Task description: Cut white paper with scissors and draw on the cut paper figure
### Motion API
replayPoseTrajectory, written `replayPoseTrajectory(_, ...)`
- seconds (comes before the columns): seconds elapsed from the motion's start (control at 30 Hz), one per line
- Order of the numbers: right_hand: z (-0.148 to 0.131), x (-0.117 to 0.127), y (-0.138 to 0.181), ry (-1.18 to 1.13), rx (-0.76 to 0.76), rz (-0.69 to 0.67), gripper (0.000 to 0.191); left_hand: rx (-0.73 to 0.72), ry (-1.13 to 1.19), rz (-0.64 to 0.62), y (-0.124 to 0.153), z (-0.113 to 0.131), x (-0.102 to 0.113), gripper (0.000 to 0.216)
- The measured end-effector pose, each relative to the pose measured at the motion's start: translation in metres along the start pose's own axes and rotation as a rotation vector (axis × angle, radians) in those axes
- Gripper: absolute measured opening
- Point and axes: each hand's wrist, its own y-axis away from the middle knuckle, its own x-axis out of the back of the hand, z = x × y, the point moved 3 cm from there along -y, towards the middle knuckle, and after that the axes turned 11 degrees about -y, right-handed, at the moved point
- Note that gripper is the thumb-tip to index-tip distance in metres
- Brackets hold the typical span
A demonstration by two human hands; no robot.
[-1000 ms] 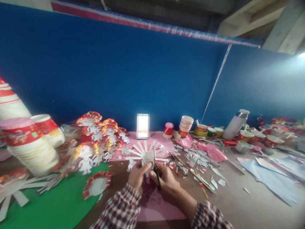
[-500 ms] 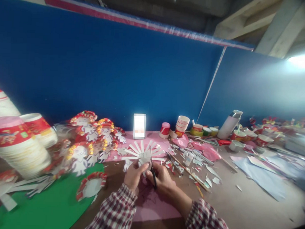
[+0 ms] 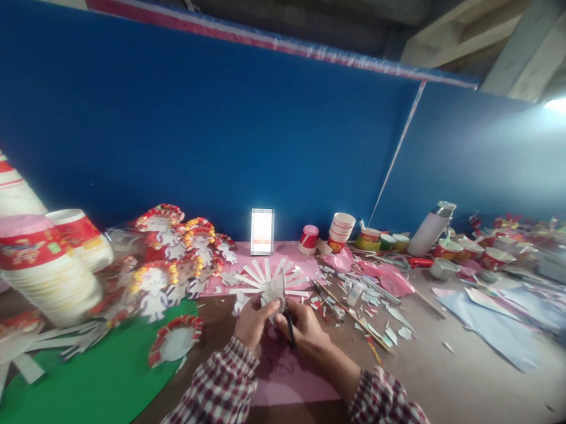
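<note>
In the middle of the head view, my left hand (image 3: 254, 320) is closed on a small piece of white paper (image 3: 273, 291). My right hand (image 3: 307, 329) grips a pair of scissors with dark handles (image 3: 290, 330), the blades pointing away from me beside the paper. Both hands are close together over a pink sheet (image 3: 290, 385). Just beyond them lies a white paper piece cut into spreading strips (image 3: 257, 270). My fingers partly hide the held paper.
Paper-cut figures with curled red and yellow hair (image 3: 153, 288) stand at left, near stacked paper cups (image 3: 53, 278) and a green sheet (image 3: 101, 372). To the right are paper scraps (image 3: 390, 333), a stick (image 3: 367, 326), a white thermos (image 3: 431, 229) and pale sheets (image 3: 487, 330). A blue partition (image 3: 221, 123) rises behind.
The whole view has shifted slightly, so things sit a little further right. My hands keep their hold on the paper and the scissors; the blades show little change.
</note>
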Motion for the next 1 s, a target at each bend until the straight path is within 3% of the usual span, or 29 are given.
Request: replayPoseTrajectory(1.0,0.0,0.004,0.003,0.079,-0.004,0.026,0.027,0.024,0.05,-0.01,0.01,0.009,-0.011,0.026)
